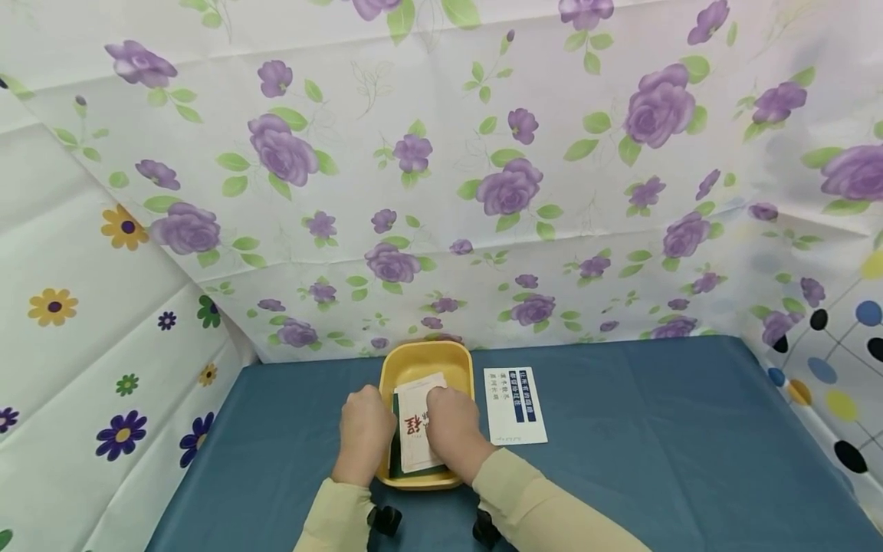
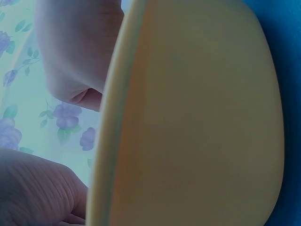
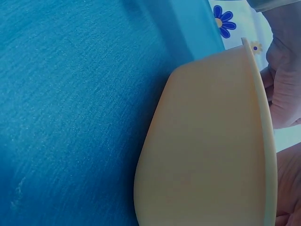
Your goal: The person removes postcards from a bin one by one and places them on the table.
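A stack of cards lies at a slant inside a shallow yellow tray (image 1: 426, 351). On top is a white card (image 1: 415, 448) with red characters, and a dark green card (image 1: 395, 452) shows along the left and bottom edges. My left hand (image 1: 368, 429) has its fingers curled at the stack's left edge, over the tray's rim. From the right, my right hand (image 1: 455, 429) grips the stack's right side, covering part of the top card. Both wrist views show the tray's outer wall (image 2: 202, 113) with the curled hands above its rim; the fingertips are hidden.
Right of the tray, a white card (image 1: 500, 422) with blue blocks of writing lies flat on the blue tablecloth (image 1: 635, 429). A flowered curtain (image 1: 441, 192) rises behind the table, with patterned sheets on both sides.
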